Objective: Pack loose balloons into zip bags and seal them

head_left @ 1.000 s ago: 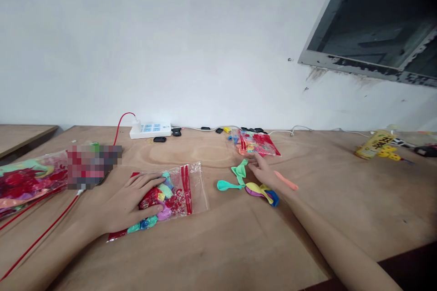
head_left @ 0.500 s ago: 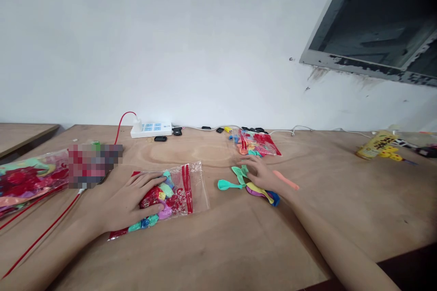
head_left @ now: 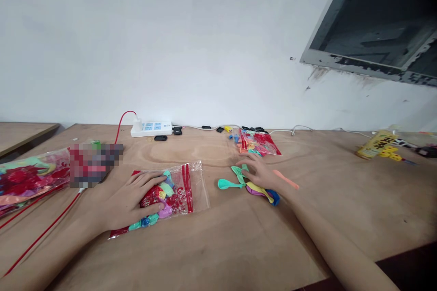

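My left hand (head_left: 133,200) lies flat, fingers spread, on a clear and red plastic bag (head_left: 177,193) of colourful balloons. Its clear end points right. My right hand (head_left: 256,170) is over the right part of a small group of loose balloons, its fingers apart and nothing visibly held. A teal balloon (head_left: 229,184) and a green one (head_left: 238,174) lie left of it. Nearer to me are a yellow balloon (head_left: 261,191) and a blue one (head_left: 275,198), with purple beneath the yellow. An orange balloon (head_left: 287,179) lies beyond my right wrist.
Behind my right hand lies another balloon bag (head_left: 261,142). A larger one (head_left: 34,173) is at the left, beside a blurred-out object and red cables. A white power strip (head_left: 152,129) stands by the wall; a yellow can (head_left: 375,144) lies at the right.
Almost nothing differs. My right hand has shifted very slightly, while my left hand, the bag under it and the loose balloons keep their places.
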